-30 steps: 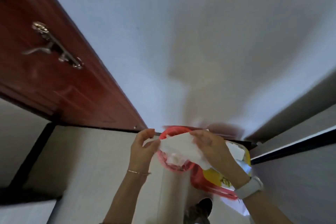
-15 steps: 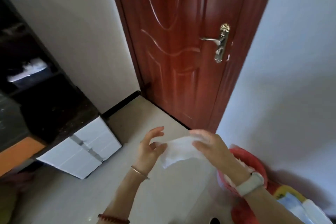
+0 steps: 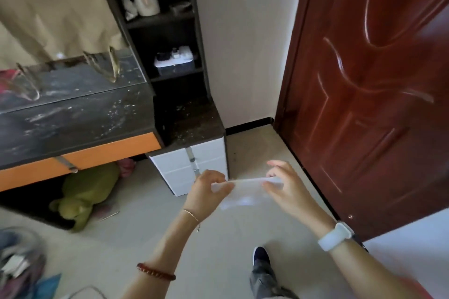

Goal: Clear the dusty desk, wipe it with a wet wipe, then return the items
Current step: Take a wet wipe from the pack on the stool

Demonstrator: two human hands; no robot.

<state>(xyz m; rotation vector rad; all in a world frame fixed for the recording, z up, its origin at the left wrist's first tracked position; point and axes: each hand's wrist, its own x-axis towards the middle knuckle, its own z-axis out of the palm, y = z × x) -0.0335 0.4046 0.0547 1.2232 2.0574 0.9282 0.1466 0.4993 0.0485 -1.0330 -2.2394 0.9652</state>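
White and thin, the wet wipe hangs stretched between both hands above the tiled floor. The left hand pinches its left end with curled fingers; the right hand pinches the right end, thumb and fingers closed on the edge. Farther off, to the left, stands the dusty black counter with orange drawer fronts, a white drawer unit at its end. A green plush toy lies beneath. Behind rises a dark shelf, beside a red-brown door.
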